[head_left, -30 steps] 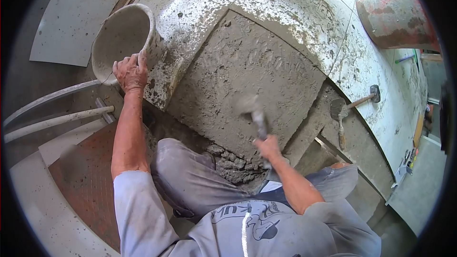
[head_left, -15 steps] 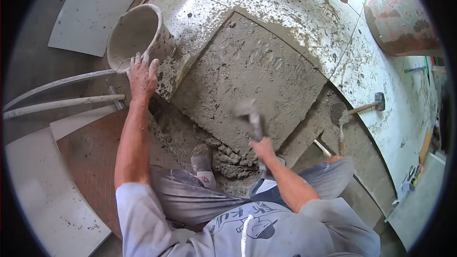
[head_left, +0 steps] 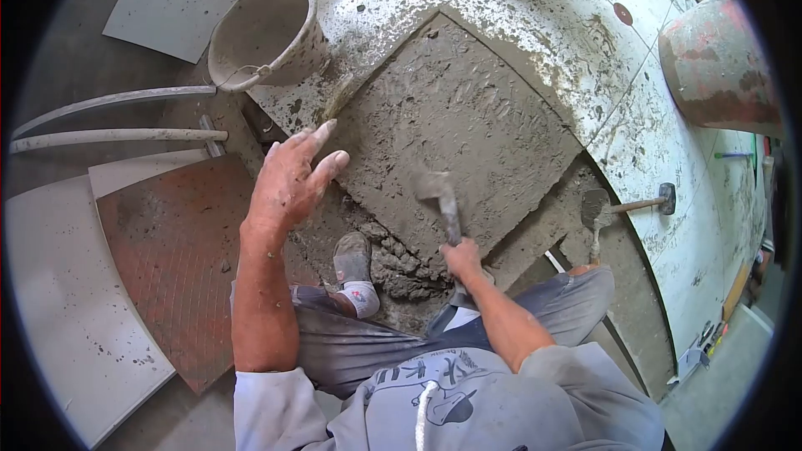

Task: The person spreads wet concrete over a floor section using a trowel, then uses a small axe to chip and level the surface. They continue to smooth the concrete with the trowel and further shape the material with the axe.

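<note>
My right hand [head_left: 462,259] is wrapped round the handle of a trowel [head_left: 449,209]. The trowel's head is smeared by motion and is over the bed of wet grey mortar [head_left: 468,117]. In the air near the mortar's left corner, my left hand [head_left: 294,175] holds nothing, its fingers spread. A mortar-stained bucket [head_left: 313,54] stands just beyond that hand, apart from it. Below the bed, beside my shoe [head_left: 352,259], lies a heap of lumpy mortar [head_left: 401,267].
On the right lie a mallet [head_left: 643,205] and another trowel [head_left: 595,221]. A large reddish bucket [head_left: 718,67] stands at the upper right on splattered white tiles [head_left: 639,150]. Left are a reddish-brown board [head_left: 180,234], white panels [head_left: 71,284] and pale pipes [head_left: 125,140].
My left hand has left the bucket's rim and moved right and towards me, fingers spread. My right hand still grips the trowel over the mortar. The whole view has shifted slightly.
</note>
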`<state>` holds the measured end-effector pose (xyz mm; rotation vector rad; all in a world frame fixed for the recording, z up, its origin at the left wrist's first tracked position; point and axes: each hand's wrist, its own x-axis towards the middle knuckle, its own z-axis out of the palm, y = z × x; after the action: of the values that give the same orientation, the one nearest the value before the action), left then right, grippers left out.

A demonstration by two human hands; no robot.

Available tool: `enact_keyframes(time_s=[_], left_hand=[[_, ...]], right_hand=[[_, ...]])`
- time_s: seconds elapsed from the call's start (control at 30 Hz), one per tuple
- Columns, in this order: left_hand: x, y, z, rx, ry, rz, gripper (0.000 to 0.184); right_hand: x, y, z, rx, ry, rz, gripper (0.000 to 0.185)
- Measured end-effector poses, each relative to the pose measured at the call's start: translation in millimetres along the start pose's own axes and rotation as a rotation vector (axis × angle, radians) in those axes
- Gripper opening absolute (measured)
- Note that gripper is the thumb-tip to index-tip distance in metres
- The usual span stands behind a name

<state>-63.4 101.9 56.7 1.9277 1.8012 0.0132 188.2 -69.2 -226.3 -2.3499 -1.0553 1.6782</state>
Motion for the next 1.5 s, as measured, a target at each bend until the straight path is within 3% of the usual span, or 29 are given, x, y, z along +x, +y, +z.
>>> enact_keyframes(time_s=[0.07, 0.1, 0.17, 0.23, 0.27, 0.33, 0.4, 0.43, 0.5, 0.6, 0.7, 0.73, 0.8, 0.93, 1.0, 1.13, 1.2, 1.23, 1.3, 1.33, 1.47, 1.5], left_hand=[[6, 0, -3, -0.054, 0.069, 0.017, 0.055], [0, -1, 2, -0.059, 0.04, 0.019, 0.055], [9, -3, 4, -0.144, 0.025, 0.049, 0.054], [8, 0, 1, -0.143, -0.003, 0.027, 0.054], [7, 2, 0, -0.143, -0.028, 0.003, 0.054], [11, 5, 7, -0.19, 0.004, 0.041, 0.053], [16, 16, 18, -0.436, 0.085, -0.003, 0.053], [21, 13, 27, -0.404, 0.048, 0.058, 0.053], [30, 13, 21, -0.358, 0.017, 0.111, 0.052], [44, 15, 2, -0.435, 0.147, 0.105, 0.049], [62, 0, 0, -0.417, 0.186, 0.124, 0.049], [65, -4, 1, -0.37, 0.152, 0.121, 0.05], [69, -12, 7, -0.325, 0.114, 0.114, 0.052], [84, -17, 10, -0.304, 0.093, 0.168, 0.054], [97, -17, 8, -0.261, -0.011, 0.144, 0.054], [106, -27, 7, -0.273, -0.001, 0.196, 0.055], [95, -33, 3, -0.298, 0.07, 0.228, 0.054], [94, -39, 4, -0.295, 0.068, 0.222, 0.054], [92, -49, 5, -0.26, 0.088, 0.172, 0.055], [90, -51, 5, -0.259, 0.094, 0.17, 0.055], [94, -41, 11, -0.315, 0.035, 0.205, 0.055], [100, -43, 14, -0.302, 0.053, 0.215, 0.055]], right_hand=[[-29, -38, -29, -0.11, -0.064, -0.139, 0.047], [-25, -38, -33, -0.105, 0.014, -0.166, 0.042], [-14, -43, -52, 0.168, 0.094, -0.129, 0.042], [-23, -76, -85, 0.491, 0.203, -0.046, 0.026], [-23, -74, -83, 0.5, 0.209, -0.038, 0.026], [-18, -74, -81, 0.871, 0.273, -0.091, 0.041], [-2, -22, -32, 0.447, 0.236, 0.003, 0.041], [5, 10, -6, 0.211, 0.19, 0.035, 0.043], [-26, 0, -3, -0.082, 0.017, -0.043, 0.044], [-35, -31, -16, -0.104, 0.128, -0.171, 0.044], [-28, -73, -51, 0.42, 0.261, -0.052, 0.032], [-19, -84, -57, 0.424, 0.262, -0.051, 0.032], [-5, -100, -62, 0.988, 0.327, -0.132, 0.034], [0, -72, 4, 0.699, 0.29, 0.025, 0.029], [-12, -70, 11, 0.207, 0.071, -0.027, 0.026], [-34, -109, -22, 0.209, 0.104, -0.053, 0.018], [-29, -125, -39, 0.568, 0.294, -0.029, 0.022], [-17, -133, -42, 0.567, 0.287, -0.026, 0.022], [5, -147, -46, 1.127, 0.342, -0.128, 0.018], [12, -143, -33, 1.127, 0.338, -0.133, 0.018], [6, -113, 19, 0.308, -0.007, 0.044, 0.017], [5, -108, 19, 0.305, 0.007, 0.032, 0.017]])
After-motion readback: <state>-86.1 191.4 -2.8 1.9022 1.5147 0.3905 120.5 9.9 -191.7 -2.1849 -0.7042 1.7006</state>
